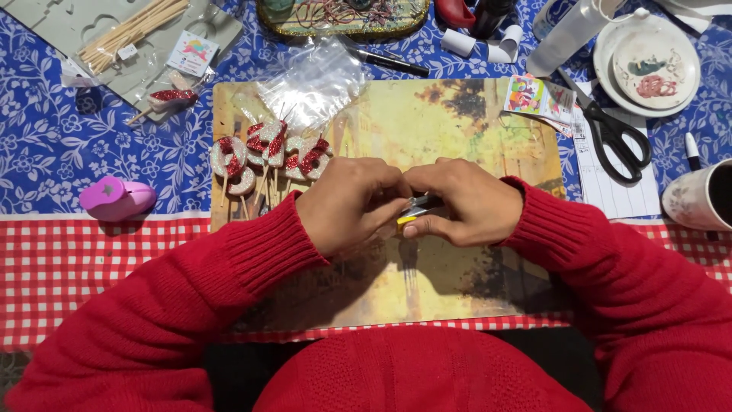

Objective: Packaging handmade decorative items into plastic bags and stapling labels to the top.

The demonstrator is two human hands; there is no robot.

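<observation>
Blue floral cloth, yellowish mat on top. Left hand and right hand pinching together small yellow-tipped tool, perhaps cutter. Glitter picks lying near. Still preparing tool; next needing firm, careful grip.

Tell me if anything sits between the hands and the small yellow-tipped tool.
Nothing visible does. The left hand and right hand already meet on the small yellow-tipped tool, gripping it directly above the picture mat.

One pair of black-handled steel scissors far right, one pink plastic paper punch left, two white paper rolls far, one stained white ceramic mug right.
</observation>
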